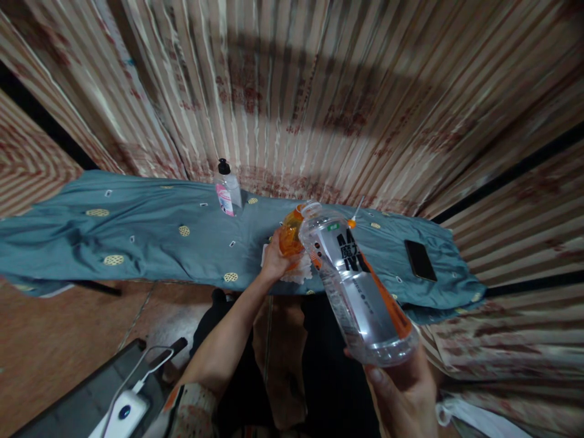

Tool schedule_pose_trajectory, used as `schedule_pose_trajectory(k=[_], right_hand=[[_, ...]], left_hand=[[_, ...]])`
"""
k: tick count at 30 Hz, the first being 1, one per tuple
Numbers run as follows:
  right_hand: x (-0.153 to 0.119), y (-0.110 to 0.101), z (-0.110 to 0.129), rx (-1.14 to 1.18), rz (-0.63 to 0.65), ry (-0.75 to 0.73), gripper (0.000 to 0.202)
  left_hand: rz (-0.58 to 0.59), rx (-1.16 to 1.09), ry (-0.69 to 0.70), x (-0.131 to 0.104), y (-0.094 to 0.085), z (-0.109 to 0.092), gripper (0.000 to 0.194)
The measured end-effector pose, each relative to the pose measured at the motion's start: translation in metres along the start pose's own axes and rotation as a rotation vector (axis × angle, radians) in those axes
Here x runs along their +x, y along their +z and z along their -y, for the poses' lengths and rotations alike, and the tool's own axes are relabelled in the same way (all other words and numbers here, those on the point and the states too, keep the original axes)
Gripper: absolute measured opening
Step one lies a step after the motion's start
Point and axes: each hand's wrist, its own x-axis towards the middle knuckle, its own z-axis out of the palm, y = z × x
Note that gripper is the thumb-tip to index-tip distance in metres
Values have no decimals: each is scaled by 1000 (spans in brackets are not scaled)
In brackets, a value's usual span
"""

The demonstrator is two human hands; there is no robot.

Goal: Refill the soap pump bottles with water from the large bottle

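My left hand [275, 258] is closed around an orange see-through bottle [291, 234] over the table, near its front edge. In my right hand [404, 392] is a large clear plastic drink bottle [360, 292] with a silver and orange label, gripped near its base. It is tilted, its neck up and to the left, and its uncapped mouth is at the top of the orange bottle. Whether the two mouths touch, I cannot tell. Whitish paper [298, 271] shows beneath the orange bottle. Behind the drink bottle lies an orange pump top [351, 222] with a pale tube.
A clear pump bottle [227, 191] with a black top stands at the table's back left. On the right lies a dark phone [420, 260]. Blue-green cloth [155, 243] covers the narrow table, with curtains [283, 91] behind. A white power bank [123, 413] with a cable is at lower left.
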Motion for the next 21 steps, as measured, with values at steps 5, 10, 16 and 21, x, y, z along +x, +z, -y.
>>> schedule_pose_trajectory(k=[5,10,16,21], right_hand=[[1,4,-4,44,12,-41,89],[1,9,-3,38,-28,-71,85],[5,4,-8,25,3,-104,87],[3,9,-6,53,-6,-98,88]], left_hand=[[-5,13,0,0,-1,2,73],[-11,19,22,0,-1,1,72],[-27,28,17,1,0,4,71],[-27,48,-3,1,0,5,71]])
